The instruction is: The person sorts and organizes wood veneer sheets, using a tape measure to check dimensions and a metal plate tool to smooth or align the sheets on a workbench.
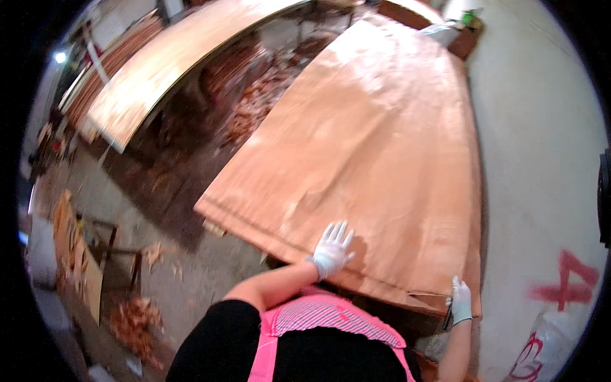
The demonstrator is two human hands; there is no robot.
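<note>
A stack of large reddish-brown wood veneer sheets spreads out in front of me, its top sheet wrinkled and uneven along the near edge. My left hand, in a white glove, lies flat on the top sheet near that edge with its fingers spread. At the near right corner, my right hand, gloved in white too, is closed around a slim dark tool; its kind is too small to make out. Beside this hand, the top sheet shows a split or lifted strip at the corner.
A pale wall runs close along the right side of the stack. At the far left stands a long table with a light panel. Veneer scraps litter the floor, and a low bench stands at the left.
</note>
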